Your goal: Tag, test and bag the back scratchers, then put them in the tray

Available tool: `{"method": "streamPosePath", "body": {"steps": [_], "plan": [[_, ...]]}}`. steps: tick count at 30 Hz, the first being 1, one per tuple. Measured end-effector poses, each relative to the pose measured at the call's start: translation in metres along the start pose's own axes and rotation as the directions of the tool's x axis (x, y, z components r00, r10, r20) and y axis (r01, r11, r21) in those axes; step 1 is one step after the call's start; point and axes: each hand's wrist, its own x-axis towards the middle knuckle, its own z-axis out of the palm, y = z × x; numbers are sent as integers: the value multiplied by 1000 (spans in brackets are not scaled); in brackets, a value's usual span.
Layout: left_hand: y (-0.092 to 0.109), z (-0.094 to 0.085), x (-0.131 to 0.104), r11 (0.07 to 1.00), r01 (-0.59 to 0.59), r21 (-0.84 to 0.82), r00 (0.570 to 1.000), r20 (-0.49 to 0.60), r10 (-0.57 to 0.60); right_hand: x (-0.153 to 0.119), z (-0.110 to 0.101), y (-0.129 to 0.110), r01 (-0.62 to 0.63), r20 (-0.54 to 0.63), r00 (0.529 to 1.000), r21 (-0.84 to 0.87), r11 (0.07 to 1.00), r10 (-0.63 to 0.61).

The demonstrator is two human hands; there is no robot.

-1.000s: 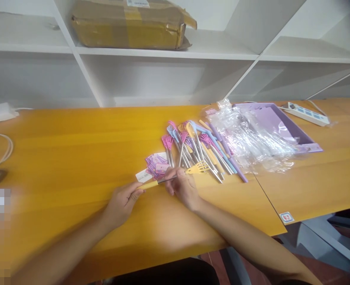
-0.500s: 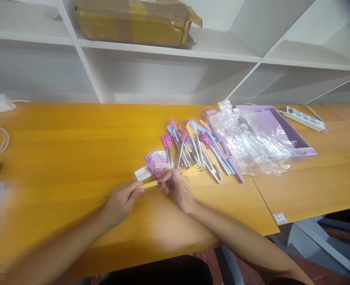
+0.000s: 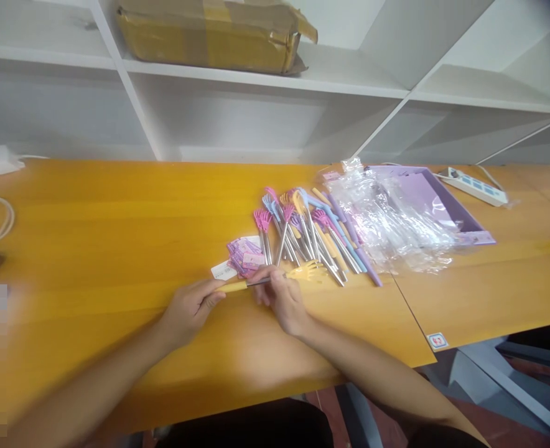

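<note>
Over the wooden tabletop (image 3: 116, 249), the left hand (image 3: 188, 314) and right hand (image 3: 282, 305) both grip a yellow back scratcher (image 3: 233, 287), while beyond them white shelves (image 3: 251, 124) hold a cardboard box (image 3: 172, 40).

The left hand (image 3: 187, 313) and right hand (image 3: 285, 305) were bare, as were the slim left forearm (image 3: 111, 373) and right forearm (image 3: 372, 372). A black sleeve (image 3: 443, 437) showed near the right elbow. Plain black clothing (image 3: 251, 426) covered the lap, too dark for its folds or seams to be told.
</note>
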Motion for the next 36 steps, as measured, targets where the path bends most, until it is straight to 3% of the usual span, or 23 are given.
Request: {"method": "streamPosePath", "body": {"steps": [3, 6, 9, 12, 15, 20, 24, 36], "plan": [[-5, -7, 2, 1000, -9, 21, 999, -33, 9, 6, -17, -8, -33, -91, 995, 39, 999, 37], [-8, -11, 3, 998, -22, 51, 998, -62, 26, 15, -37, -20, 48, -188, 981, 9, 999, -45], [-8, -12, 3, 996, -56, 74, 996, -65, 61, 22, -51, -36, 185, -82, 974, -262, 947, -212], [-8, -13, 3, 991, -84, 106, 992, -84, 93, 23, -57, -46, 204, 36, 978, -382, 902, -206], [-8, -14, 3, 981, -132, 144, 984, -98, 147, 24, -59, -49, 156, 66, 988, -340, 927, -142], [-10, -14, 3, 959, -200, 201, 970, -96, 223, 27, -59, -47, 248, 119, 968, -392, 886, -219], [-6, -12, 2, 965, -218, 147, 964, -122, 236, 28, -53, -45, 306, 159, 952, -465, 831, -262], [-4, -5, -4, 967, -250, 40, 953, -166, 253, 15, -35, -32, 408, 178, 913, -338, 848, -368]]}}
